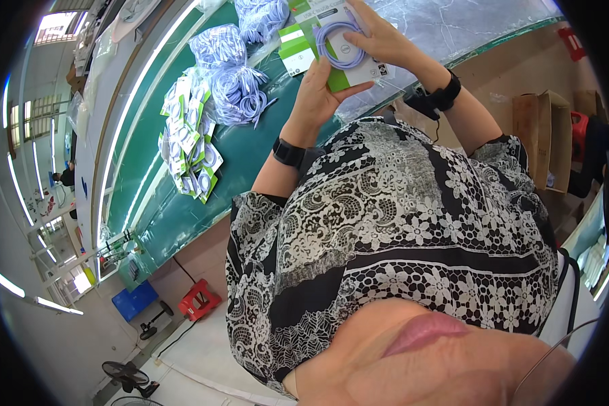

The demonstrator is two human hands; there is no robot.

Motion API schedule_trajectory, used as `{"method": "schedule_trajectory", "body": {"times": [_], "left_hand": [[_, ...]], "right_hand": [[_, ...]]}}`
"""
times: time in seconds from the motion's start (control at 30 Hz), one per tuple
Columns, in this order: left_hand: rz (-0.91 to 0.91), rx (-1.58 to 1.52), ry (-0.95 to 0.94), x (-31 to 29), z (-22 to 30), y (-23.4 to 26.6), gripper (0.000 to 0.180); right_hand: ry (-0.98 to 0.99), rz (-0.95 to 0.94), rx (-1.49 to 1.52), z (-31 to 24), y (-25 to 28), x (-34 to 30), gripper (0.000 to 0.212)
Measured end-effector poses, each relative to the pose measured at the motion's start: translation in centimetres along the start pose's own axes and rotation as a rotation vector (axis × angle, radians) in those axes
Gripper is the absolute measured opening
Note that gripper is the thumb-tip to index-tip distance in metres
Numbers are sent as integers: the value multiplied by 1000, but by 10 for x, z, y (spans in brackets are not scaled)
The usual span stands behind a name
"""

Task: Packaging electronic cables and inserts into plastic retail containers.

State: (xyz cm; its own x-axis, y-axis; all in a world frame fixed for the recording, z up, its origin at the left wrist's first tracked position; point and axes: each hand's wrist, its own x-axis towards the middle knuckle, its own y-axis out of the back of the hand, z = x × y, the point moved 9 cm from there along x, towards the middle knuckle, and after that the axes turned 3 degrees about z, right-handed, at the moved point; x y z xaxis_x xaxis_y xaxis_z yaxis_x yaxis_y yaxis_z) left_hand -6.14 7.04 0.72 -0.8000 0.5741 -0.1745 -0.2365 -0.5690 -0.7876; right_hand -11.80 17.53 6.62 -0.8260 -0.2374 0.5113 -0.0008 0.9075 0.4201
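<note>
In the head view, the left hand point(316, 91) grips the lower edge of a green and white card point(331, 40) carrying a coiled lilac cable point(343, 46), thumb across its front. The right hand point(380, 39) clasps the card's right side, fingers closed over it. Both hold it above the near edge of the green bench point(250, 162). A heap of packed cards point(193, 139) lies on the bench toward its left edge, with bags of loose lilac cables point(231, 74) just beyond them.
</note>
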Motion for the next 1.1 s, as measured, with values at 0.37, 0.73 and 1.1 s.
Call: {"method": "schedule_trajectory", "body": {"times": [0.37,0.73,1.1], "left_hand": [[7,183,-204,2,6,8,56],[84,30,-111,-8,-19,21,38],[248,312,-322,-9,-3,36,23]], "right_hand": [[194,87,-437,-53,-15,-28,35],[426,-153,-438,-46,-32,-53,27],[317,-25,-205,-50,-17,-44,22]]}}
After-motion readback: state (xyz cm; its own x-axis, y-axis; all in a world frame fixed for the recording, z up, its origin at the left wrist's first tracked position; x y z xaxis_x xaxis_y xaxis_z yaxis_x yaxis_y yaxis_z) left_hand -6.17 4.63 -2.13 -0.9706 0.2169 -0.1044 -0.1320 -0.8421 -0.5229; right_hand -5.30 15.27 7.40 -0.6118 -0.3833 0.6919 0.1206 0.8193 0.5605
